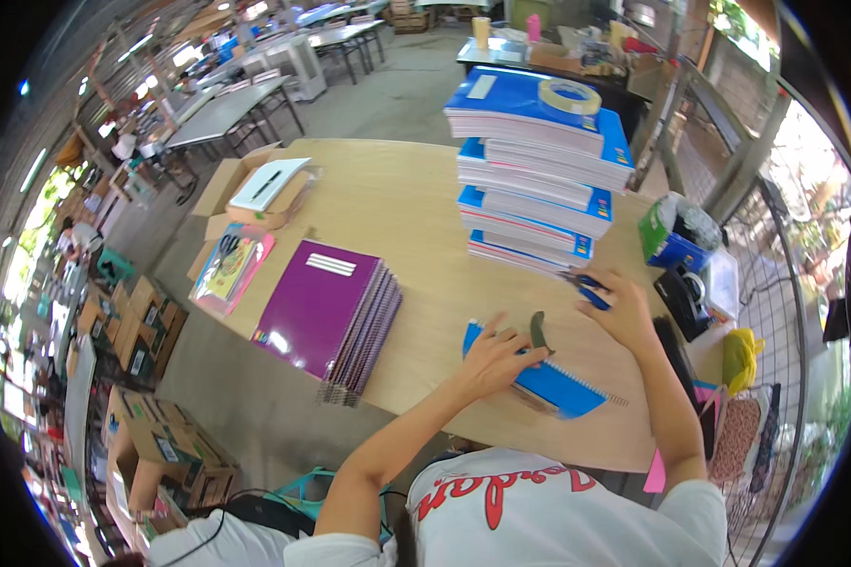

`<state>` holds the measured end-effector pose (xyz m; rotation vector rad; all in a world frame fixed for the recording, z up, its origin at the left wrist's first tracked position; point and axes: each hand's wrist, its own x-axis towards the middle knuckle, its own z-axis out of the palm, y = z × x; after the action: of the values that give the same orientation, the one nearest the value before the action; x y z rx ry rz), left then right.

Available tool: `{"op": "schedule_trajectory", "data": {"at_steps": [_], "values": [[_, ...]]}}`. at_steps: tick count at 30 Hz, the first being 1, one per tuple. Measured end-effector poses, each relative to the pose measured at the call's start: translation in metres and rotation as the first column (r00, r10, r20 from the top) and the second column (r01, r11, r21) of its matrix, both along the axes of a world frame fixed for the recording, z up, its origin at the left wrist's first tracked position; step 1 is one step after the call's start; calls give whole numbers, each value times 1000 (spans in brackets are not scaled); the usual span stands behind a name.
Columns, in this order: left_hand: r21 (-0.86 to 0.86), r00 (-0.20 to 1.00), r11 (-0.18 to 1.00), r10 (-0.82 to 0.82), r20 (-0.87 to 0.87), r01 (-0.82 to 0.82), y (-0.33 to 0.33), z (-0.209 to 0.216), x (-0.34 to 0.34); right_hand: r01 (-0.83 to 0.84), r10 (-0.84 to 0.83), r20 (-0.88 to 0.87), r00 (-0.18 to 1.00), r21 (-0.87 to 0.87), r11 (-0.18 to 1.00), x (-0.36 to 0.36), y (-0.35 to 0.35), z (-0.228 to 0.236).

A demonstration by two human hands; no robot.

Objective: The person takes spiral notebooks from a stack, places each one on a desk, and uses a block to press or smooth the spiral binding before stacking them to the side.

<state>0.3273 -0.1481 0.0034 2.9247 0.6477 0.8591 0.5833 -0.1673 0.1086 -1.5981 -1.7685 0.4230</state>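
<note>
My left hand (494, 361) grips a blue spiral notebook (560, 389) near its middle, fingers over its wire-bound edge. The notebook's lower edge is blurred and part of its cover is hidden under the hand. To the right, my right hand (624, 310) is closed on small blue-handled pliers (591, 291), their dark jaws pointing left. A dark green curved piece (539, 333) lies just beyond the notebook, between the hands; its kind is unclear. Beyond the pliers rises a tall stack of blue-covered notebooks (529, 175) with a roll of tape (569, 95) on top.
Purple spiral notebooks (317, 302) are stacked on the table (425, 217) at left. Behind them lie a cardboard box (225, 184) and a plastic packet with scissors (227, 265). A green-and-blue box (676, 236), a black tape dispenser (683, 298) and a yellow bag (744, 359) line the right side.
</note>
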Motion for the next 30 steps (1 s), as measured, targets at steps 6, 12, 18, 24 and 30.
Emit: {"op": "schedule_trajectory", "data": {"at_steps": [6,12,18,24,30], "values": [[-73,657,653,750,-75,-754,52,137,-103,503,-503,-32,864,-15,864,100,-68,-88],[-377,394,483,872,292,-790,123,119,-328,516,-500,141,854,-122,848,79,-116,-197],[-244,127,90,982,-143,-966,130,29,-347,621,-578,348,738,-17,784,65,-141,-235],[-388,205,159,976,-79,-908,124,1,-353,589,-571,402,716,90,803,65,-148,-247],[65,51,57,995,-85,-996,129,2,-322,591,-662,224,715,312,744,68,-116,-211]]}}
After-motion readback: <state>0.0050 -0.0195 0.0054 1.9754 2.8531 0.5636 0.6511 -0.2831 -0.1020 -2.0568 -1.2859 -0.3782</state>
